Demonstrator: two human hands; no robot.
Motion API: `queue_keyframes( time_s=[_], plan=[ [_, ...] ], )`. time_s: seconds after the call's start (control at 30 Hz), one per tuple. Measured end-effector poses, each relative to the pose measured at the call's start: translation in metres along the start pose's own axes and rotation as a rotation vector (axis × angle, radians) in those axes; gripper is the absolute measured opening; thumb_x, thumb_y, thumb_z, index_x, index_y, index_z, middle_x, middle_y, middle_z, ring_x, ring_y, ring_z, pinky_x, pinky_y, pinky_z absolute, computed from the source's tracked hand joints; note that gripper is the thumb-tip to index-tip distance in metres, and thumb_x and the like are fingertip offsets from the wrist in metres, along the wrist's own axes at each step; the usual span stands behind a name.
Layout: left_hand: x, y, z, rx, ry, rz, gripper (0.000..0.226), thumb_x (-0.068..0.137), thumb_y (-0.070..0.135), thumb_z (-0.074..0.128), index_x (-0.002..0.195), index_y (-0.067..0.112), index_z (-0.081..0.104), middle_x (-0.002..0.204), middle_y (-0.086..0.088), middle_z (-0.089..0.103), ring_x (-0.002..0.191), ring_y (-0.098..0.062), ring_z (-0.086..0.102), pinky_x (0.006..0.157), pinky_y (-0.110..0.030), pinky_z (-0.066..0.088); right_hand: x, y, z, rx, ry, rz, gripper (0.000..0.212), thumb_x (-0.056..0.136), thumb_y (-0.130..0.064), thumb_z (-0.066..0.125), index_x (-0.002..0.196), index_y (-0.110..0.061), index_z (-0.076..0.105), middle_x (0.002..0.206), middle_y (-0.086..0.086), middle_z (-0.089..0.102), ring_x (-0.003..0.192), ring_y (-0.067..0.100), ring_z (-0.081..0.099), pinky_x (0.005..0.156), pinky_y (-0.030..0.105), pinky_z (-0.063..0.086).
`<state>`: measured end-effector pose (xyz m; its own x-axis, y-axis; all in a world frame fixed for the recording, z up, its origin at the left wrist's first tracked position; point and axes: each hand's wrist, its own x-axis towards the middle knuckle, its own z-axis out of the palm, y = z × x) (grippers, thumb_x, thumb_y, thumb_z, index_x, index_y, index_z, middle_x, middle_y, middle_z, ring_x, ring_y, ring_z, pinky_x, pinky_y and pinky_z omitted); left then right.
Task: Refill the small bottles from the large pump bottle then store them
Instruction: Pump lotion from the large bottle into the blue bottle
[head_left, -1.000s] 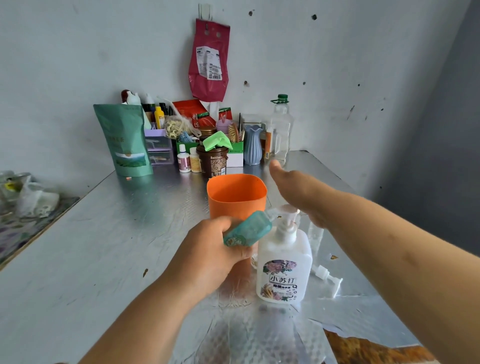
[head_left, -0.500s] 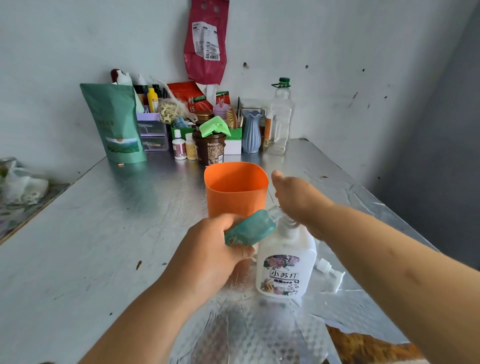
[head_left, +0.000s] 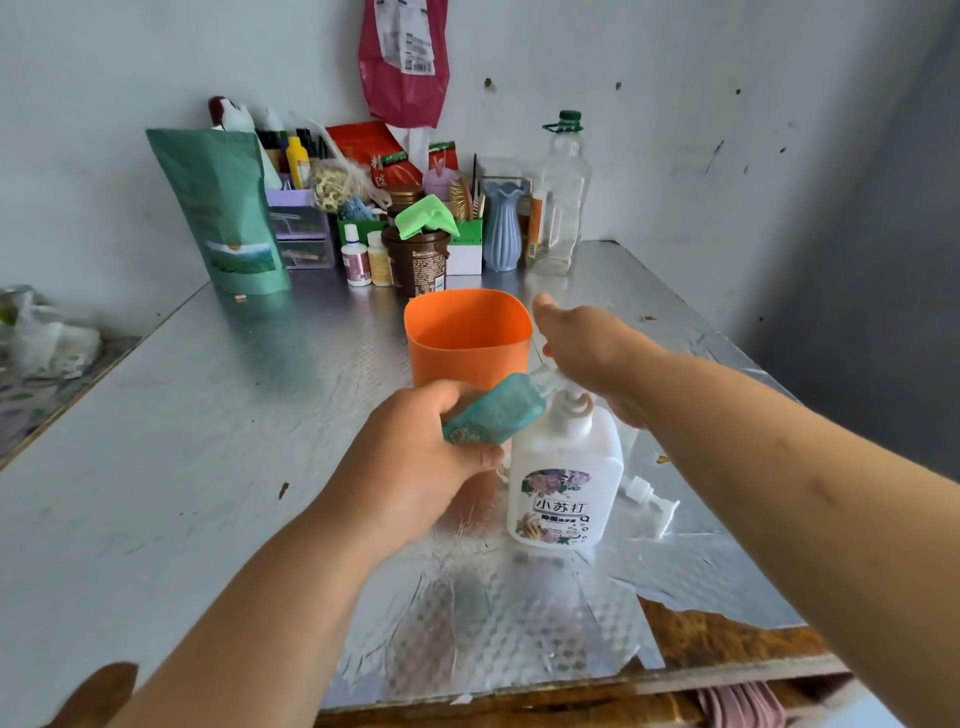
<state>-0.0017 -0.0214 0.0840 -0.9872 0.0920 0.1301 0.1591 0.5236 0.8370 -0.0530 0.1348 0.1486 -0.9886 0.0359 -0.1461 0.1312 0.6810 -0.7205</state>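
Note:
A white pump bottle (head_left: 566, 488) with a flower label stands near the table's front. My right hand (head_left: 592, 348) lies flat on top of its pump head, fingers straight, pressing it down. My left hand (head_left: 415, 462) grips a small teal bottle (head_left: 496, 410), tilted so its clear neck points at the pump spout under my right palm. Right behind both stands an orange cup (head_left: 467, 338). A loose small white pump cap (head_left: 652, 501) lies on the table just right of the big bottle.
The foil-covered table (head_left: 208, 415) ends at a torn front edge. Along the back wall stand a green pouch (head_left: 228, 213), a brown tub (head_left: 418, 262), a blue vase (head_left: 501, 226), a clear plastic bottle (head_left: 563, 197) and several small containers.
My right hand has come down from above the pump onto its head and pushed it lower. The teal bottle's neck has stayed at the spout. The camera has tipped downward.

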Motion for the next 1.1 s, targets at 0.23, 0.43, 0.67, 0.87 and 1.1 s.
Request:
queue_keyframes(
  time_s=[0.23, 0.43, 0.67, 0.87, 1.1],
  plan=[
    [0.003, -0.007, 0.004, -0.006, -0.006, -0.016, 0.042, 0.071, 0.019, 0.083, 0.107, 0.036, 0.069, 0.098, 0.016, 0.073, 0.092, -0.008, 0.069, 0.089, -0.043, 0.054, 0.002, 0.005, 0.005, 0.044, 0.034, 0.043, 0.043, 0.104, -0.023, 0.019, 0.133, 0.0, 0.041, 0.128, 0.023, 0.052, 0.117, 0.037, 0.05, 0.094, 0.039, 0.039],
    [-0.002, -0.006, 0.005, 0.012, 0.013, -0.031, 0.04, 0.073, 0.019, 0.082, 0.108, 0.035, 0.069, 0.096, 0.015, 0.073, 0.091, -0.008, 0.069, 0.087, -0.043, 0.054, 0.001, 0.005, 0.007, 0.043, 0.077, 0.067, 0.039, 0.104, -0.015, 0.016, 0.133, 0.001, 0.037, 0.12, 0.029, 0.053, 0.11, 0.043, 0.053, 0.084, 0.04, 0.042],
    [-0.006, 0.002, 0.003, 0.0, 0.022, -0.022, 0.036, 0.074, 0.021, 0.082, 0.106, 0.033, 0.069, 0.094, 0.013, 0.073, 0.089, -0.009, 0.069, 0.087, -0.044, 0.054, -0.002, 0.0, -0.001, 0.033, 0.0, -0.012, 0.062, 0.101, -0.047, 0.018, 0.144, -0.005, 0.034, 0.146, 0.013, 0.04, 0.133, 0.03, 0.039, 0.109, 0.043, 0.027],
    [-0.008, 0.005, 0.002, 0.007, 0.019, -0.036, 0.036, 0.077, 0.023, 0.081, 0.109, 0.034, 0.069, 0.095, 0.015, 0.072, 0.088, -0.005, 0.068, 0.086, -0.04, 0.055, -0.005, -0.004, -0.002, -0.097, -0.013, -0.041, 0.056, 0.104, -0.036, 0.014, 0.133, 0.003, 0.041, 0.132, 0.024, 0.049, 0.122, 0.037, 0.047, 0.103, 0.043, 0.035],
    [-0.006, 0.003, 0.004, 0.023, 0.015, -0.045, 0.04, 0.075, 0.02, 0.082, 0.11, 0.034, 0.069, 0.099, 0.015, 0.072, 0.092, -0.006, 0.067, 0.088, -0.036, 0.054, 0.002, 0.004, 0.006, -0.061, 0.055, 0.006, 0.038, 0.104, -0.015, 0.018, 0.131, 0.001, 0.039, 0.119, 0.029, 0.054, 0.109, 0.043, 0.053, 0.086, 0.042, 0.043]
  ],
)
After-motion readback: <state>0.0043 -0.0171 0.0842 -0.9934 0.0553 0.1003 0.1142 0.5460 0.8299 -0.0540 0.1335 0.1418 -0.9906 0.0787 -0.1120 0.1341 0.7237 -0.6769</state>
